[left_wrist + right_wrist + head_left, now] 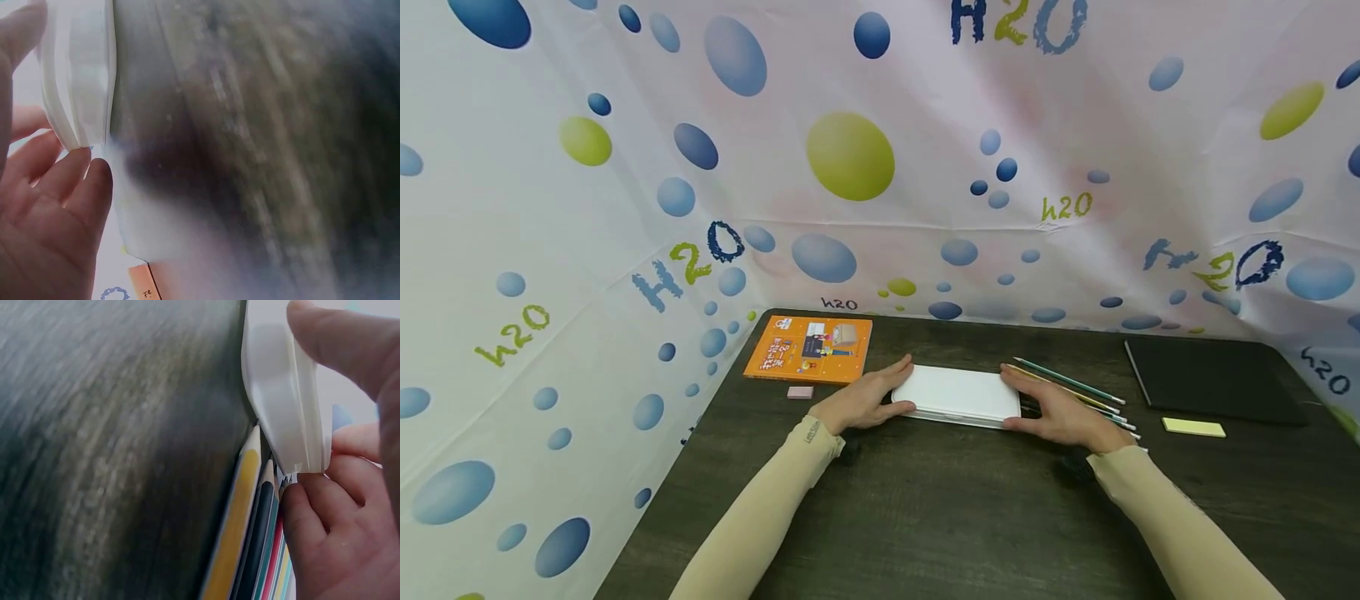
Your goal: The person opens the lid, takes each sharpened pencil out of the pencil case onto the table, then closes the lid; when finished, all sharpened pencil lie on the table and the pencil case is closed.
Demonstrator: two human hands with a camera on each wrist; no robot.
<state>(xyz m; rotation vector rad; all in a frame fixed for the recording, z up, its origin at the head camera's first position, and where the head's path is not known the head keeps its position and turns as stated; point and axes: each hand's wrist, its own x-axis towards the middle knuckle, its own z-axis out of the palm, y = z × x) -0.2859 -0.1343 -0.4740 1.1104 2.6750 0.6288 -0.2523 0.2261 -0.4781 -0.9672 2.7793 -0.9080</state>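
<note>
A flat white plastic case (957, 393) lies on the dark table between the two hands. My left hand (867, 398) grips its left end, thumb at the near corner and fingers along the end. At the opposite end my right hand (1060, 410) holds it the same way. Both wrist views show the case's pale side wall (87, 75) and a seam near its top. Several sharpened pencils (1071, 383) fan out beside and partly beneath the right hand; a yellow pencil (234, 525) has its tip close to the case.
An orange illustrated book (812, 347) lies at the back left, with a pink eraser (801, 392) in front of it. To the right are a closed black laptop-like slab (1213, 379) and a yellow sticky-note pad (1193, 427). A patterned curtain (925, 167) hangs behind the table.
</note>
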